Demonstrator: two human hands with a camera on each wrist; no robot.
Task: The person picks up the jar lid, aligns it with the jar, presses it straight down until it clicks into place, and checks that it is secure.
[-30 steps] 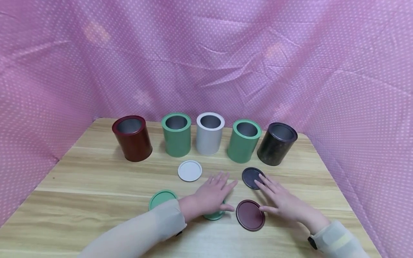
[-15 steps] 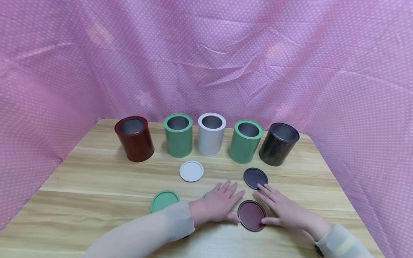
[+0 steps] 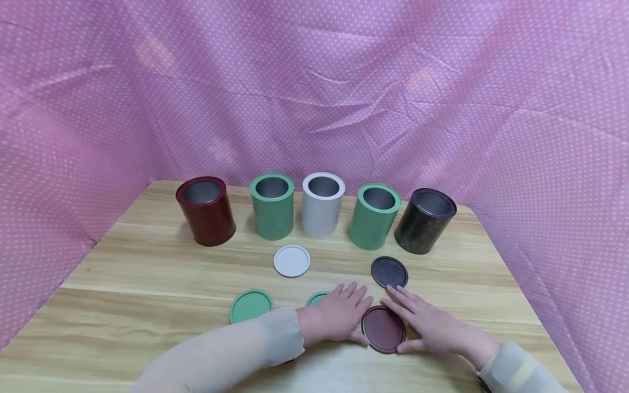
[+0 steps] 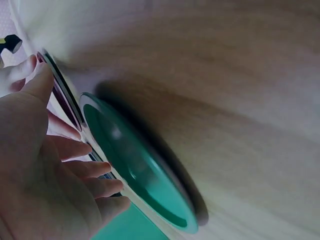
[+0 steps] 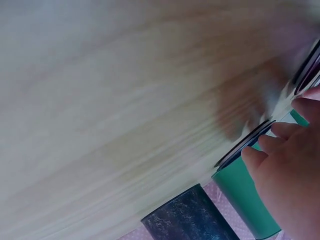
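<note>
Fingers (image 3: 350,290) outstretched and apart, the left hand (image 3: 339,315) and right hand (image 3: 434,326) have closed in on the round, dark-red, metal-looking lid (image 3: 383,329), flat on the pale wood-grain table (image 3: 147,284) between them. It is now flanked from both sides; firm contact I cannot confirm.

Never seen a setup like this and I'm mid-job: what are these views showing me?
There's no machine: the left grip and right grip are a person's bare hands. The wide picture comes from a camera on the head; the two tilted close-ups come from the left and right wrists. On the wooden table stand five open cans: a dark red can, two green cans, a white can and a black can. Nearer the person lie a white lid, a black lid, two green lids and a dark red lid. Both grips flank the dark red lid; neither plainly holds it, and touch at its edge is unclear.
</note>
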